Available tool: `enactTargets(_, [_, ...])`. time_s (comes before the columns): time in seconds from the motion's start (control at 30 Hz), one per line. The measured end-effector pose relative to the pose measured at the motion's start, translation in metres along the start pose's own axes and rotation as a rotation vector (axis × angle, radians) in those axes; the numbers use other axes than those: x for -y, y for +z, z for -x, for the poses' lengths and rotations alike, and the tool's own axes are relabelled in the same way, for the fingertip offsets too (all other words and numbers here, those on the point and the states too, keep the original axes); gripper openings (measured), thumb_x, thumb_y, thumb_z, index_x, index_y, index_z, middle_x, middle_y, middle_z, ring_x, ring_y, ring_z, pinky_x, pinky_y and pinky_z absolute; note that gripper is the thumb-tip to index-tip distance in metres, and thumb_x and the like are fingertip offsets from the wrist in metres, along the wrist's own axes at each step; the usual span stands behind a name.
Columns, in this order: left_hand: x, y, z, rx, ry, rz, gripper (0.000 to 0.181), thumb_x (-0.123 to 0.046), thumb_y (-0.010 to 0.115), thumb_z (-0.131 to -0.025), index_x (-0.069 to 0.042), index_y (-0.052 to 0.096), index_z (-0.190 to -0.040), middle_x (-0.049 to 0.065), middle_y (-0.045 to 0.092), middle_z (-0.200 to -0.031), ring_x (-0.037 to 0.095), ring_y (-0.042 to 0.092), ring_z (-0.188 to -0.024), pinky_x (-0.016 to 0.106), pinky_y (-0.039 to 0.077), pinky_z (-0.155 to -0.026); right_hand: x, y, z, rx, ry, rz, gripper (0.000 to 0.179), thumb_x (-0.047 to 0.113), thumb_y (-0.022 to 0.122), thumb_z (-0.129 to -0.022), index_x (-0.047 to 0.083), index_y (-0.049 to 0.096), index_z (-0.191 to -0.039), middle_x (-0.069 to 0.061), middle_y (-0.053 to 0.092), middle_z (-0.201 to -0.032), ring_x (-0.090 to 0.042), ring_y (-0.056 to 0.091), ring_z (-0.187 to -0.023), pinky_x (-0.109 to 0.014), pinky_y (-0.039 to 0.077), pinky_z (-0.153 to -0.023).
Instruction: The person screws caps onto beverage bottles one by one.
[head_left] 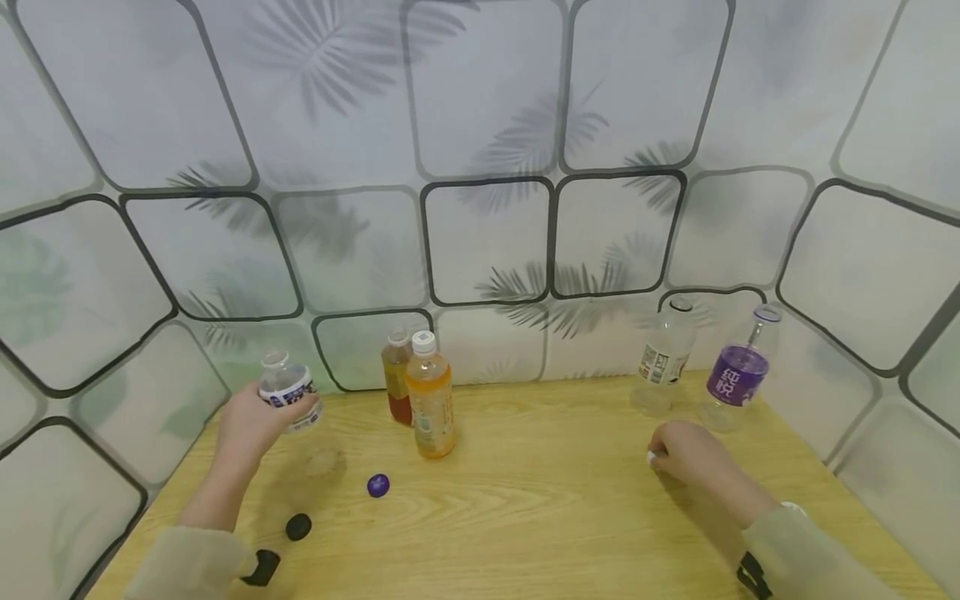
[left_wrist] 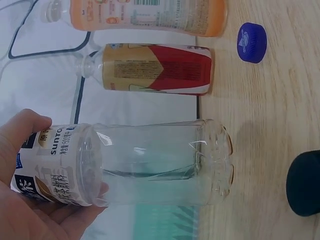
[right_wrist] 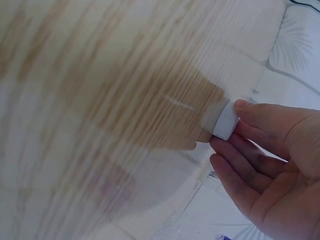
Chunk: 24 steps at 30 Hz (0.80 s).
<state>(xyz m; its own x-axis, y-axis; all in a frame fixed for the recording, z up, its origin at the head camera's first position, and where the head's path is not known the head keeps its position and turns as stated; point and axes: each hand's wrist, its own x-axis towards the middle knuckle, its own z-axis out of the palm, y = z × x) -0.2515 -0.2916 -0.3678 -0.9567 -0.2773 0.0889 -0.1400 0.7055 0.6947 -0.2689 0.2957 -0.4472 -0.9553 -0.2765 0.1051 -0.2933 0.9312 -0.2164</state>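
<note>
My left hand (head_left: 258, 421) grips a clear plastic bottle (left_wrist: 150, 162) by the white label round its upper part. The bottle is upright and its neck has no cap in the head view; whether its base touches the table, I cannot tell. My right hand (head_left: 693, 458) pinches a white bottle cap (right_wrist: 227, 120) between thumb and fingers, just over the tabletop. Behind that hand stand a clear bottle with a white label (head_left: 662, 364) and a clear bottle with a purple label (head_left: 737, 377). A purple cap (head_left: 378, 485) and a black cap (head_left: 298, 527) lie near the left forearm.
An orange drink bottle (head_left: 431, 408) with a white cap stands at the back, beside a gold-and-red labelled bottle (left_wrist: 157, 69). The wooden table (head_left: 525, 508) meets patterned walls (head_left: 487, 242) at the back and both sides.
</note>
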Motion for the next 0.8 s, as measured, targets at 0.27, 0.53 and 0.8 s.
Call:
enactTargets(0.27, [-0.016, -0.002, 0.012, -0.023, 0.037, -0.052, 0.074, -0.049, 0.079, -0.091, 0.009, 0.058, -0.131, 0.033, 0.068, -0.123, 0.040, 0.069, -0.099, 0.032, 0.053, -0.063, 0.003, -0.001, 0.000, 0.002, 0.009, 0.002, 0.009, 0.011, 0.082, -0.085, 0.004, 0.077, -0.089, -0.007, 0.076, -0.086, -0.026, 0.070, -0.080, -0.049, 0.061, -0.079])
enactTargets(0.53, [-0.035, 0.000, 0.024, 0.050, 0.077, -0.042, 0.076, -0.051, 0.080, -0.090, 0.009, 0.058, -0.132, 0.033, 0.069, -0.124, 0.041, 0.071, -0.102, 0.038, 0.059, -0.070, 0.003, 0.002, 0.001, -0.004, 0.000, 0.020, 0.008, 0.010, 0.081, -0.086, 0.004, 0.076, -0.088, -0.007, 0.076, -0.086, -0.027, 0.071, -0.081, -0.050, 0.062, -0.080])
enactTargets(0.8, [-0.052, 0.005, 0.035, 0.077, 0.132, -0.021, 0.071, -0.046, 0.082, -0.089, 0.008, 0.060, -0.130, 0.030, 0.072, -0.120, 0.040, 0.073, -0.101, 0.043, 0.062, -0.074, 0.004, 0.001, 0.001, 0.020, 0.010, 0.033, 0.009, 0.011, 0.080, -0.087, 0.004, 0.077, -0.090, -0.008, 0.077, -0.089, -0.029, 0.073, -0.084, -0.051, 0.062, -0.082])
